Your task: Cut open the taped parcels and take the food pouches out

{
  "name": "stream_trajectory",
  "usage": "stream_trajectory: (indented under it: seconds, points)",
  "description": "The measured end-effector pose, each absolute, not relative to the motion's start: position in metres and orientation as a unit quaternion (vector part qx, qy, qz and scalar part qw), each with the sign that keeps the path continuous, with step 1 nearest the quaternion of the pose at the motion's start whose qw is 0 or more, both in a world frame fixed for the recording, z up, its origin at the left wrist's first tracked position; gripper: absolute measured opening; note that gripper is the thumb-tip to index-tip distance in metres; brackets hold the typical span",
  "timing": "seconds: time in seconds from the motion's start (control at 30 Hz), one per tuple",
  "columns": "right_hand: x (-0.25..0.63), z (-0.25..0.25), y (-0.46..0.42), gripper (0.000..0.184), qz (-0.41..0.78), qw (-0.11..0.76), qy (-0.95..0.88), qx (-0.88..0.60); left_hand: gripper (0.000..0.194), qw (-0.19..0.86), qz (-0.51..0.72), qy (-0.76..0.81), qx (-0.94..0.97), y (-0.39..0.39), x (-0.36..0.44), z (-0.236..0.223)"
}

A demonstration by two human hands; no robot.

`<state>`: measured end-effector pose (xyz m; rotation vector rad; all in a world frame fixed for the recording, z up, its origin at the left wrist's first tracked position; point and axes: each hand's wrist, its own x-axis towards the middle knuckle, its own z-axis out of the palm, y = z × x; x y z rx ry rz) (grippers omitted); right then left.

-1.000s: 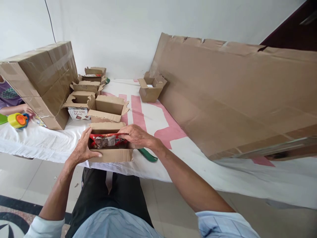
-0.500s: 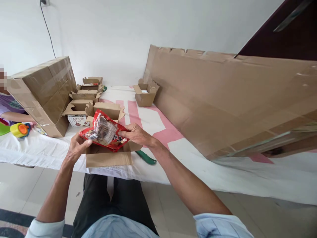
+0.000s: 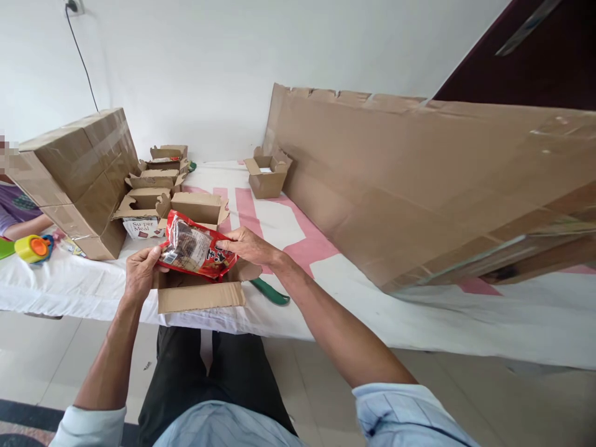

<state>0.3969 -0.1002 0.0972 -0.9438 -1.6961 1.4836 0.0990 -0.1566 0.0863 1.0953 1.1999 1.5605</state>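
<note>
A red plastic food packet (image 3: 193,248) with a clear window and a white label is held between my two hands over an open cardboard box (image 3: 201,298). My left hand (image 3: 141,270) pinches the packet's left corner, thumb on top. At its right edge, my right hand (image 3: 251,246) grips it with the thumb over the front. The packet tilts toward me and hides most of the box's opening. A green curved strip (image 3: 270,292) lies on the cloth just right of the box; what it is I cannot tell.
Several open cardboard boxes (image 3: 144,200) line up at left beside a taped carton stack (image 3: 74,180). One small open box (image 3: 267,177) stands farther back. A large cardboard sheet (image 3: 395,186) leans at right. A yellow tape roll (image 3: 28,248) lies near another person's arm (image 3: 30,227).
The packet has come down slightly and lies flatter over the box. My left hand has shifted its hold at the packet's left corner. The whole view has moved a little.
</note>
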Motion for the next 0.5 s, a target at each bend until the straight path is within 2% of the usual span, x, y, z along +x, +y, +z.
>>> stream_trajectory:
  seconds: [0.13,0.27,0.5]
  points:
    - [0.399,0.104,-0.093,0.044,0.553,0.316,-0.675,-0.372,0.051,0.393,0.612,0.495,0.476,-0.158,0.094,0.087]
    - [0.399,0.109,-0.091,0.049,0.563,0.289,-0.688,-0.355,0.052,0.368,0.631,0.504,0.46,-0.157,0.094,0.081]
    - [0.404,0.126,-0.078,0.047,0.493,0.252,-0.752,-0.357,0.059,0.481,0.538,0.498,0.481,-0.162,0.086,0.093]
